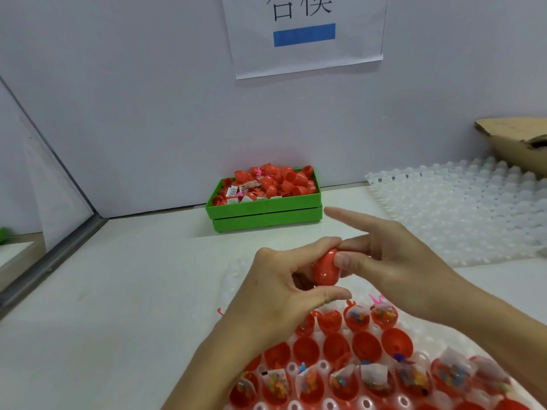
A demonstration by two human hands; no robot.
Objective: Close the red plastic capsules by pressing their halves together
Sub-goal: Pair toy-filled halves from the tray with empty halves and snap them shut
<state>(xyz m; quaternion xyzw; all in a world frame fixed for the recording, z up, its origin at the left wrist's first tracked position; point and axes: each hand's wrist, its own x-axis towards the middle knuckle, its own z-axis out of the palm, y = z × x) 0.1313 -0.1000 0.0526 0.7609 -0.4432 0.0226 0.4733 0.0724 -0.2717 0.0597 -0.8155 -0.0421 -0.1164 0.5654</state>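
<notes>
A red egg-shaped capsule (325,267) is held above the table between both hands. My left hand (284,288) grips it from the left, fingers over its top and thumb under it. My right hand (387,261) pinches its right end with thumb and middle finger, while the index finger points straight out. Below them a clear plastic tray (414,332) holds several open red capsule halves (365,346), some empty and some with small toys and paper packets (374,375) inside.
A green bin (266,211) heaped with red capsules stands by the back wall. A stack of clear dimpled trays (461,208) lies at the right, with a cardboard box (515,143) behind it. A paper sign (305,34) hangs on the wall.
</notes>
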